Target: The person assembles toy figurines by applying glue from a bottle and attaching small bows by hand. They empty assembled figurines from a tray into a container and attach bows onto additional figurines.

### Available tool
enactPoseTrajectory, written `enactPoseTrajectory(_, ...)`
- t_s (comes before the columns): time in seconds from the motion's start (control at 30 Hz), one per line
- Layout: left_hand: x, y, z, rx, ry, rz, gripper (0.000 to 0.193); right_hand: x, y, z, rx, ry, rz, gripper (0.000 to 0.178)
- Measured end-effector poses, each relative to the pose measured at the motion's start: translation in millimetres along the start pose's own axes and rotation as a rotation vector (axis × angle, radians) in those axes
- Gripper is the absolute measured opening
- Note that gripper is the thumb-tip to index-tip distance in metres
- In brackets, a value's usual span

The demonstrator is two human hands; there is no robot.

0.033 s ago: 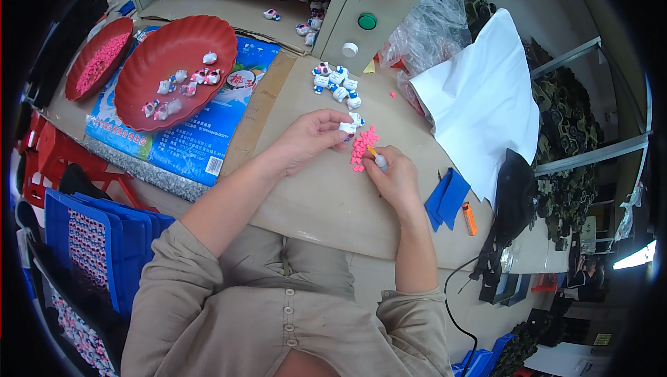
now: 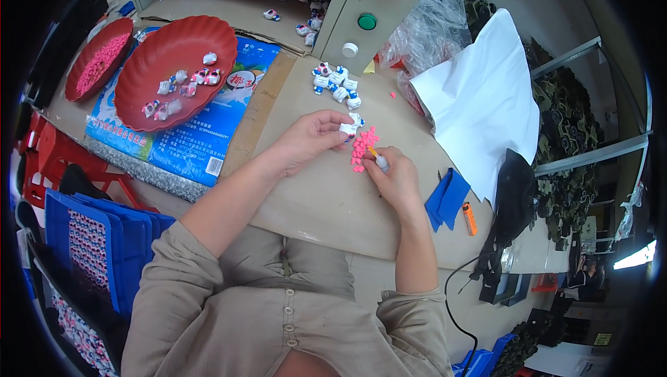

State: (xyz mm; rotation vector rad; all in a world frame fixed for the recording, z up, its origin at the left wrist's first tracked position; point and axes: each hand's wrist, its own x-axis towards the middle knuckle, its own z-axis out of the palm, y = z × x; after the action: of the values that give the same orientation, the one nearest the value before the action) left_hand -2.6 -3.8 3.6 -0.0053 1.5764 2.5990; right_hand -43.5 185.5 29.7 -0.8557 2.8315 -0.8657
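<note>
My left hand (image 2: 313, 139) pinches a small white-and-blue figurine (image 2: 350, 128) between thumb and fingers. In my right hand (image 2: 396, 179) is a small whitish squeeze bottle (image 2: 381, 162) with a yellow tip, which points toward a loose heap of tiny pink pieces (image 2: 363, 146) on the table. That heap lies between my two hands, just right of the held figurine. Beyond my left fingertips stands a cluster of similar white-and-blue figurines (image 2: 338, 84). What the tip touches, if anything, is too small to tell.
At the left are a large red scalloped dish (image 2: 149, 44) with several figurines and a smaller red dish (image 2: 85, 84) of pink pieces. A grey box with buttons (image 2: 358, 23) stands behind. Right are blue cloth pieces (image 2: 447, 200), an orange lighter (image 2: 470, 219) and a white sheet (image 2: 479, 99).
</note>
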Motion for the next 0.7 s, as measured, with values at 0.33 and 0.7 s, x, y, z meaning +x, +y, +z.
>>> enactPoseTrajectory(0.33,-0.9,0.8,0.9,0.026,-0.009,-0.008,0.03,-5.9,-4.3,-1.2,-0.053,0.018,0.01,0.023)
enactPoseTrajectory(0.7,-3.7,-1.0,6.1,0.137,-0.101,0.0,0.029,0.0,-8.9,0.2,0.734,0.057,0.133,0.014)
